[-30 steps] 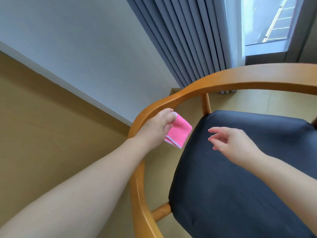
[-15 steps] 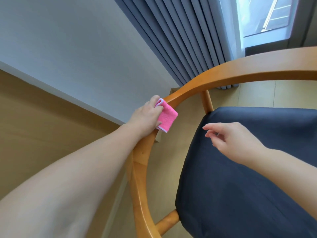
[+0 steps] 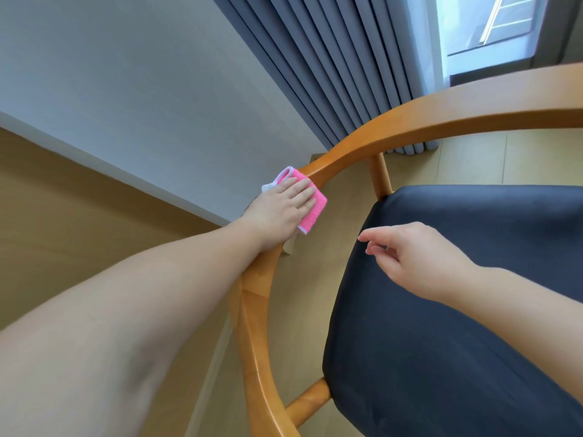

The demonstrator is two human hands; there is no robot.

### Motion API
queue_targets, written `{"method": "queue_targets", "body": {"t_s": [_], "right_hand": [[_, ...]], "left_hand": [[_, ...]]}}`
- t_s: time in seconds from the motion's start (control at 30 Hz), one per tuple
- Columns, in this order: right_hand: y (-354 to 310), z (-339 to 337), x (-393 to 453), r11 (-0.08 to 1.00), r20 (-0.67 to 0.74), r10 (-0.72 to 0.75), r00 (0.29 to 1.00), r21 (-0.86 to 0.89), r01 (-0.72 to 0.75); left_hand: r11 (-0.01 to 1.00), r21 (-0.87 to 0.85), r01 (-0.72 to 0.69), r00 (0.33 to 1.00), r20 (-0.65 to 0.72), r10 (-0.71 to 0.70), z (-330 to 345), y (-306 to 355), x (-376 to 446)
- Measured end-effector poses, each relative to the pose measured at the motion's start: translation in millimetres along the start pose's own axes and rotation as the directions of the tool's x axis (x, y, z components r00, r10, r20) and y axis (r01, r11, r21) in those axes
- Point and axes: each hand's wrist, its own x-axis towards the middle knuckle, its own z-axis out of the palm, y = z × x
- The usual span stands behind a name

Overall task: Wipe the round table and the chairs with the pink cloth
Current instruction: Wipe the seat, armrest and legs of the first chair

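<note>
folded pink cloth (image 3: 310,205) with white edging, pressed flat on curved wooden chair rail (image 3: 410,121) at frame centre by left hand (image 3: 279,211), fingers straight and together, right hand (image 3: 413,257) held over dark seat (image 3: 441,310), fingers loosely curled, holding nothing

Single head-worn view, wide-angle, tilted down and forward. Close over wooden armchair (image 3: 394,127), dark seat cushion (image 3: 457,310) filling lower right. Faces wall (image 3: 126,74), grey curtain (image 3: 331,58) and window (image 3: 489,23) at top. Strong edge distortion.

Left hand (image 3: 280,206) on cloth (image 3: 310,205) on chair armrest (image 3: 394,127); seat (image 3: 441,357) right
</note>
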Motion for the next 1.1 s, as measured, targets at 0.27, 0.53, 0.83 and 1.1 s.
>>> {"method": "queue_targets", "body": {"t_s": [0.27,0.53,0.83,1.1], "right_hand": [[-3,9,0,1.000,-0.013,0.006,1.000,0.012,-0.006],[-27,26,-8,0.999,0.026,-0.006,1.000,0.031,0.005],[-59,47,-7,0.995,0.087,-0.094,0.992,0.043,0.090],[-57,49,-2,0.994,0.128,-0.106,0.986,0.034,0.102]], "left_hand": [[0.995,0.092,-0.031,0.995,0.100,0.022,6,-2,-3],[0.982,-0.096,-0.161,0.929,0.320,0.184,2,21,-75],[0.778,-0.536,-0.327,0.817,0.253,0.518,-4,68,-157],[0.767,-0.560,-0.313,0.796,0.286,0.534,3,83,-164]]}}
